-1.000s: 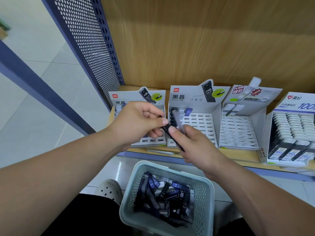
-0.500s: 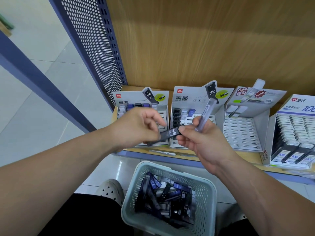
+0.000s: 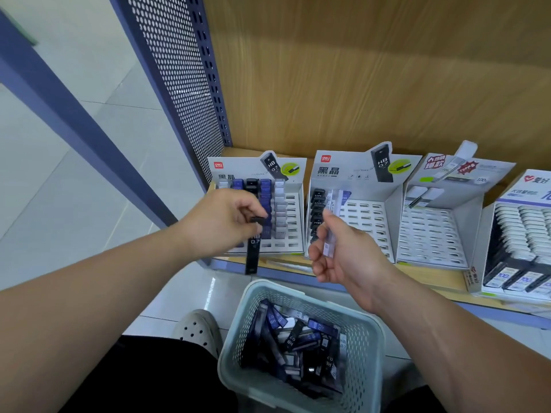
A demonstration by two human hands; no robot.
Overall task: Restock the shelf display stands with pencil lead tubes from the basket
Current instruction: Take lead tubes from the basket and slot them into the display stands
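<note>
Wooden shelf (image 3: 432,277), card stands (image 3: 429,231), basket (image 3: 371,327) below

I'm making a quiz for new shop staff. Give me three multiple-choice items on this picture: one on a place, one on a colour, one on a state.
1. Where is the basket? A below the shelf, between the forearms; B on the shelf; C hanging on the perforated panel.
2. Colour of the tube in the left hand? A red; B yellow; C black.
3. The right hand is: A open, empty; B gripping a clear tube; C resting on the basket.
Answers: A, its rim lies lower than the shelf edge; C, the tube is black, marked HB 0.7; B, fingers curl round the clear tube.
</note>
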